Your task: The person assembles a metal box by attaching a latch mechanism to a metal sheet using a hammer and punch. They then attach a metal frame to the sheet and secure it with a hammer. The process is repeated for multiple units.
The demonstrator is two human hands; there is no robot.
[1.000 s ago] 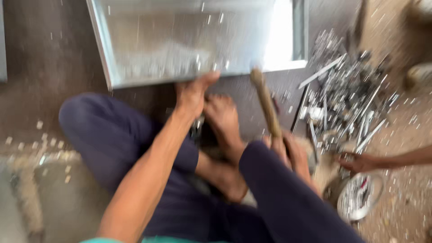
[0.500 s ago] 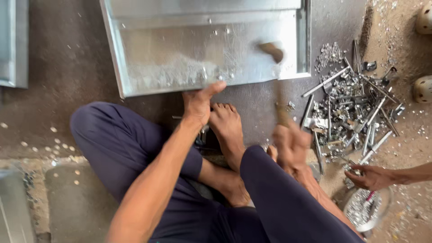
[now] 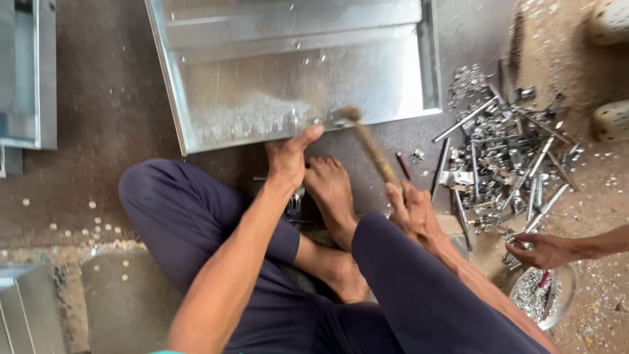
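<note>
I sit cross-legged on the floor before a galvanised metal sheet tray. My left hand presses on the tray's near edge, thumb stretched up onto the metal. My right hand grips the wooden handle of a hammer, whose head rests on the tray's near edge just right of my left thumb. My bare foot lies between the two hands. What sits under my left hand is hidden.
A heap of metal scraps and rods lies to the right. Another person's hand reaches in over a small bowl of metal bits. More sheet-metal pieces lie at the left, and sandals at top right.
The hammer has swung down from a raised position and its head now sits on the tray's near edge. My left hand stayed on the edge.
</note>
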